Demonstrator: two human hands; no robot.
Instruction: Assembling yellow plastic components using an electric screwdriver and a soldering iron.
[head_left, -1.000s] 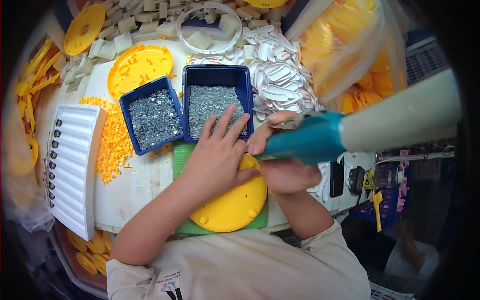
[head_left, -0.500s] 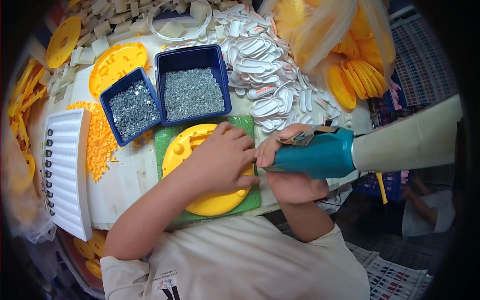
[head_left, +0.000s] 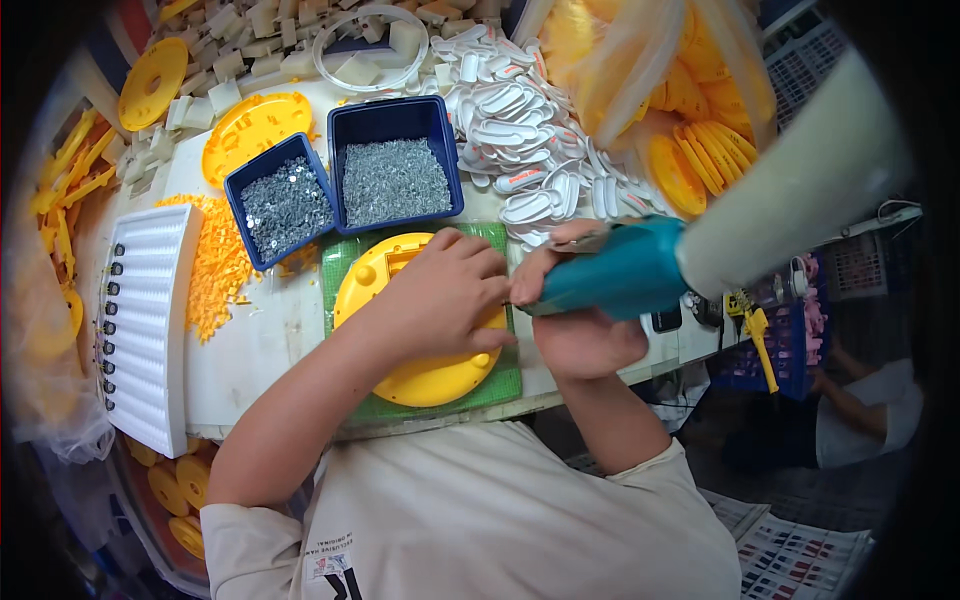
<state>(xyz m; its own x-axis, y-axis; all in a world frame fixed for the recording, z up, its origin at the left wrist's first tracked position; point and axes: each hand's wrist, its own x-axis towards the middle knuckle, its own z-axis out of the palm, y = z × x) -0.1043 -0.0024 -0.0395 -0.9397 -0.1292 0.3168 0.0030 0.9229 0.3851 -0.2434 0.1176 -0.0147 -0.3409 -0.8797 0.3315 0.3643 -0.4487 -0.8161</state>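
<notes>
A round yellow plastic housing [head_left: 440, 382] with raised posts and a cutout lies on a green mat [head_left: 505, 385]. My left hand [head_left: 440, 295] rests over its right part, fingers bent toward its rim and thumb apart. In my right hand [head_left: 575, 330] is a teal electric screwdriver [head_left: 625, 270] with a metal lever and a thick pale sleeve [head_left: 790, 190] at its back end. The front of the screwdriver points at my left fingertips; its bit cannot be made out. Both hands nearly meet at the housing's right edge.
Behind the mat stand a blue bin [head_left: 458, 205] of screws and a smaller blue bin [head_left: 240, 225] of small metal parts. Around them are small orange pieces [head_left: 208, 270], a white ribbed tray [head_left: 150, 330], white oval parts [head_left: 510, 130] and bagged yellow discs [head_left: 690, 165]. Another person [head_left: 865, 415] sits at right.
The screwdriver's pale back end has swung upward, away from me. My view has shifted slightly, so the table things appear moved to the right. My left hand stays on the housing.
</notes>
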